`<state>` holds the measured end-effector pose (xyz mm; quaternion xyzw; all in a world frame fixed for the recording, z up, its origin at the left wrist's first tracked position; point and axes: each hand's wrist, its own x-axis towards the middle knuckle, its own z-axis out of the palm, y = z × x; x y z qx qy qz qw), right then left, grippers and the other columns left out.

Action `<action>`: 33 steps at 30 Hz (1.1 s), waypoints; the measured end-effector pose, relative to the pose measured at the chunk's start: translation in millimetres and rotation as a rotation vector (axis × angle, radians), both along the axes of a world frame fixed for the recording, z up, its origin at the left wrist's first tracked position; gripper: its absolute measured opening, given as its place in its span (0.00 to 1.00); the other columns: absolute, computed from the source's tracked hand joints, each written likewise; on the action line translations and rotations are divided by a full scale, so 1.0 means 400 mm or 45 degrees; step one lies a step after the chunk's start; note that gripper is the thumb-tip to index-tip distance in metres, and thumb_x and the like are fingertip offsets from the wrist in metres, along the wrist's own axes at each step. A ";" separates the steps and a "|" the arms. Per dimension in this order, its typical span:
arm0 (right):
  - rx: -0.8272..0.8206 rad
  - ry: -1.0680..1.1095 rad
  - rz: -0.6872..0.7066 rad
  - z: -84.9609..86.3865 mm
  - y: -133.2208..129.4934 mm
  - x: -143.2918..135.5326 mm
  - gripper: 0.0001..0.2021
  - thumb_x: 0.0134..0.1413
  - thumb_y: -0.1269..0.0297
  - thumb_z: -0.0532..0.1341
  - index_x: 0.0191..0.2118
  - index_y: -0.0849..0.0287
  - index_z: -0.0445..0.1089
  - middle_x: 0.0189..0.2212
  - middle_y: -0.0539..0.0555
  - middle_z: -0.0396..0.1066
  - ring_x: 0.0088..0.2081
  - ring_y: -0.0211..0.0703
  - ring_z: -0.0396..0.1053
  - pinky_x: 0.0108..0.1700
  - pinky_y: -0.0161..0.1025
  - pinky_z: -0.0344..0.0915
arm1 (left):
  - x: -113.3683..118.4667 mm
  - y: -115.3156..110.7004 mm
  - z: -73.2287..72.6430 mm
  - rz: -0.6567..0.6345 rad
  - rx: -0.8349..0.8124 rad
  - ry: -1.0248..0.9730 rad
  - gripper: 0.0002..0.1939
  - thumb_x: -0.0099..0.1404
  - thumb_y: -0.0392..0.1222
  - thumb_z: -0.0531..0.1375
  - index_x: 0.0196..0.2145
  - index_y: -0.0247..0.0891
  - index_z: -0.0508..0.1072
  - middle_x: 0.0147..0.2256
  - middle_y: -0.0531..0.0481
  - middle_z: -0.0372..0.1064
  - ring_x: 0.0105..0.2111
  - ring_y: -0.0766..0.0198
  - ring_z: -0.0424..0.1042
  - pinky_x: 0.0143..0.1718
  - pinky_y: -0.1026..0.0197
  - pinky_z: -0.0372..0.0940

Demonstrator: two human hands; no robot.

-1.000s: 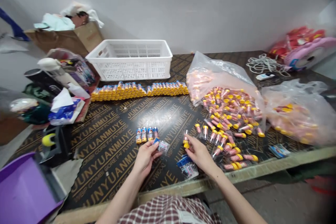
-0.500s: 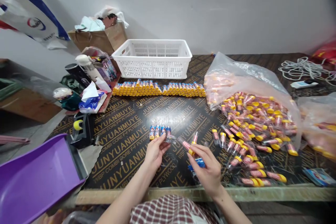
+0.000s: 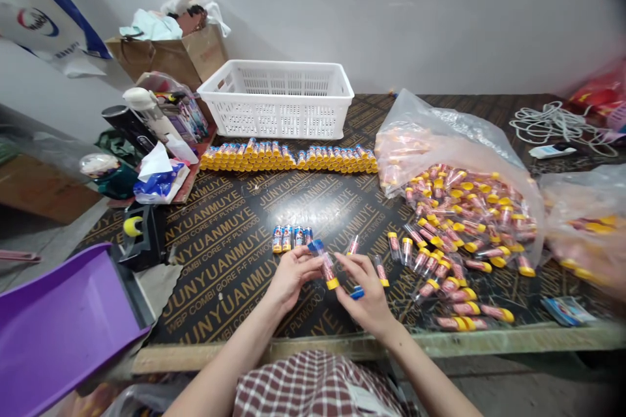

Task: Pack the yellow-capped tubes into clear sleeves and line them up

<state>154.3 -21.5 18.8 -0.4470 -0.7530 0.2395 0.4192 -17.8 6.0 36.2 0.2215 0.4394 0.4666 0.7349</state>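
Observation:
A clear tube (image 3: 327, 268) with pink contents and a yellow cap at its lower end is gripped in the fingers of my left hand (image 3: 288, 279). Something blue, perhaps a label, shows at the tube's upper end. My right hand (image 3: 366, 293) is just right of the tube, thumb and index finger apart; whether they touch it is hard to tell. Under this hand a blue stack (image 3: 358, 291) is partly hidden. Several blue-labelled tubes (image 3: 287, 238) stand in a short row beyond my left hand. Loose pink tubes (image 3: 380, 272) lie near my right hand.
A long row of yellow-ended tubes (image 3: 288, 156) lies before a white basket (image 3: 278, 114). Pink tubes spill from a plastic bag (image 3: 450, 137) at right. Left are a tape dispenser (image 3: 141, 234) and a purple dustpan (image 3: 63, 326); blue cards (image 3: 567, 311) lie front right.
The pink tube has passed from my right hand to my left, and blue material now shows at its top. My right fingers have spread. The whole view has shifted slightly.

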 end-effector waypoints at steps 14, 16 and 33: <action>-0.246 0.317 0.369 0.001 0.010 0.004 0.43 0.37 0.81 0.55 0.63 0.50 0.47 0.58 0.57 0.56 0.57 0.49 0.61 0.56 0.46 0.63 | 0.021 -0.037 0.018 -0.293 -0.005 0.087 0.17 0.47 0.47 0.69 0.28 0.29 0.75 0.24 0.49 0.72 0.22 0.68 0.69 0.25 0.66 0.64; -0.256 0.349 0.354 -0.001 0.008 0.002 0.43 0.37 0.81 0.55 0.62 0.50 0.47 0.58 0.57 0.57 0.56 0.49 0.62 0.56 0.46 0.63 | 0.020 -0.038 0.017 -0.286 -0.011 0.090 0.17 0.47 0.47 0.69 0.28 0.30 0.74 0.23 0.49 0.72 0.22 0.69 0.69 0.25 0.67 0.64; -0.341 0.250 -0.056 0.004 0.042 0.086 0.40 0.50 0.63 0.62 0.64 0.47 0.40 0.63 0.58 0.48 0.57 0.50 0.60 0.56 0.52 0.60 | -0.199 0.109 -0.027 0.175 0.139 1.114 0.20 0.39 0.53 0.70 0.22 0.34 0.72 0.17 0.51 0.68 0.17 0.66 0.65 0.21 0.64 0.60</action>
